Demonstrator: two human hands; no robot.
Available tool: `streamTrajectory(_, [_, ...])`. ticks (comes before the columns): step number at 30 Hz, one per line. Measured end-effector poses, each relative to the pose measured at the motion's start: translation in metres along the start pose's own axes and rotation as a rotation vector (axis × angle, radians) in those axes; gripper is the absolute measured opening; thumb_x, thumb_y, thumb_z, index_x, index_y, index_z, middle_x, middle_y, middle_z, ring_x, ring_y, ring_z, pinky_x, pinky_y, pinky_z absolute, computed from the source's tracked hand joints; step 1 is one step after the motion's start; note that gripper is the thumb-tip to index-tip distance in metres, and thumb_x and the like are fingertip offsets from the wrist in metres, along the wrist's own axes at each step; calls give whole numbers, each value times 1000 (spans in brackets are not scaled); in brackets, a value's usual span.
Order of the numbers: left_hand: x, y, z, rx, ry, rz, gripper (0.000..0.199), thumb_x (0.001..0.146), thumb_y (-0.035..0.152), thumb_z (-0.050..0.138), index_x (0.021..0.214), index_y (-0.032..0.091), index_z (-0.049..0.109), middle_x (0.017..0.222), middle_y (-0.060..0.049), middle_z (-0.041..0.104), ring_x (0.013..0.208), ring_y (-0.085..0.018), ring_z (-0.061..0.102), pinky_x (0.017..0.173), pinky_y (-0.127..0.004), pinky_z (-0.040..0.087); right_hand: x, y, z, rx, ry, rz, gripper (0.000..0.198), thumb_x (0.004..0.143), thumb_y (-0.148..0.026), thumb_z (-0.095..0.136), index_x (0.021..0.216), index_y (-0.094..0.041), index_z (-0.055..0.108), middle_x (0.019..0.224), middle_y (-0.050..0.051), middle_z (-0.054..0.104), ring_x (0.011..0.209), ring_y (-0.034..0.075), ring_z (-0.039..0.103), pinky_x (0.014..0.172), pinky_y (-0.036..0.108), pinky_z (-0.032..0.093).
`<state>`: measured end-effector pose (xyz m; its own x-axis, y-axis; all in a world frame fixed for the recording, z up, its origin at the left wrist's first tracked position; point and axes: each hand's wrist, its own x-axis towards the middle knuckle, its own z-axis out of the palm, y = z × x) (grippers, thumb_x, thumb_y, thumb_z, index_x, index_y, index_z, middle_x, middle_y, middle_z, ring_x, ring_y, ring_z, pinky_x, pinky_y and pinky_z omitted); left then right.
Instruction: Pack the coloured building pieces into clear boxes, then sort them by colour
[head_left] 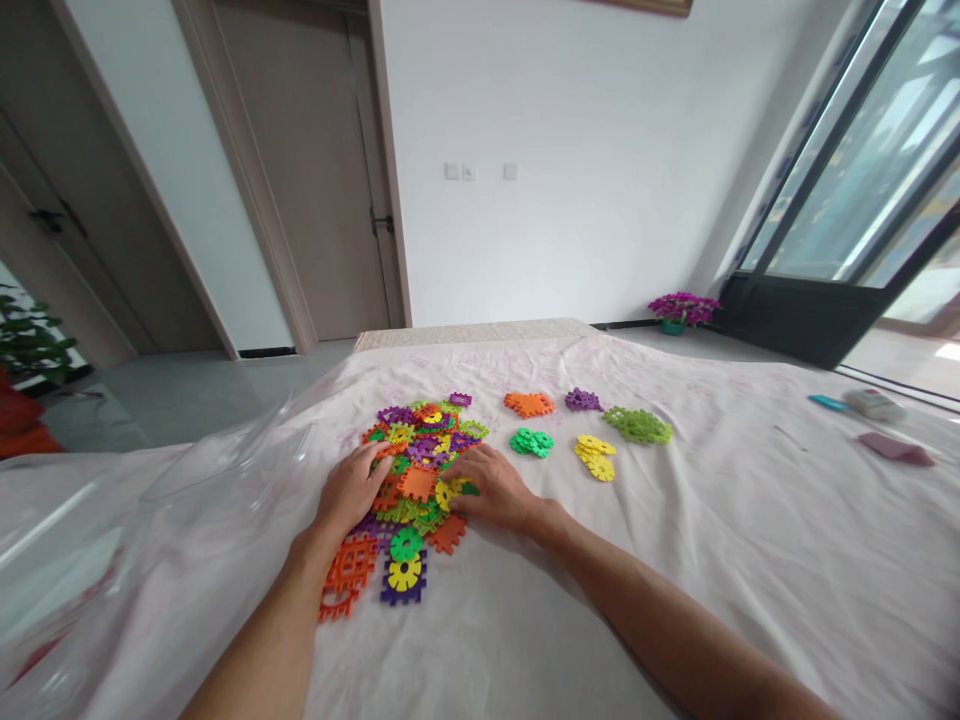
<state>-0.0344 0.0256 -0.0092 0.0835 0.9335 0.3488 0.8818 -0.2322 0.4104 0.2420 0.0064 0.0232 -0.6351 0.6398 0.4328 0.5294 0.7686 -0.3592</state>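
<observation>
A mixed heap of plastic interlocking pieces (420, 535) in orange, purple, green and yellow lies on the bed-like covered surface. At its left side is my left hand (351, 490), thumb and fingers closed about an orange notched piece (391, 450). My right hand (495, 488) reaches in from the right, its thumb and curled fingers around a yellow notched disc (445, 496). Between both hands, an orange square piece (418, 483) rests on top of the heap. A yellow disc (405, 572) lies over a purple square at the near edge.
Single-colour groups sit to the right: orange pieces (529, 403), purple pieces (583, 400), green discs (532, 442), yellow discs (596, 458) and light green pieces (637, 425). Clear plastic (217, 470) spreads at left. A pink cloth-like item (896, 448) lies far right.
</observation>
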Motion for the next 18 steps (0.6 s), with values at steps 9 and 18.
streamTrajectory(9, [0,2,-2,18,-25,-7,46,94,44,34,125,21,57,135,-6,57,126,-21,51,108,-35,37,0,-2,3,56,-4,27,30,69,-31,79,96,-24,66,98,0,66,95,19,57,88,33,39])
streamTrajectory(18, [0,1,-1,9,-5,-3,46,93,44,36,125,20,58,133,-6,58,125,-22,52,106,-34,39,1,2,6,197,58,123,16,71,-29,77,80,-22,67,84,-1,68,86,17,58,81,29,42])
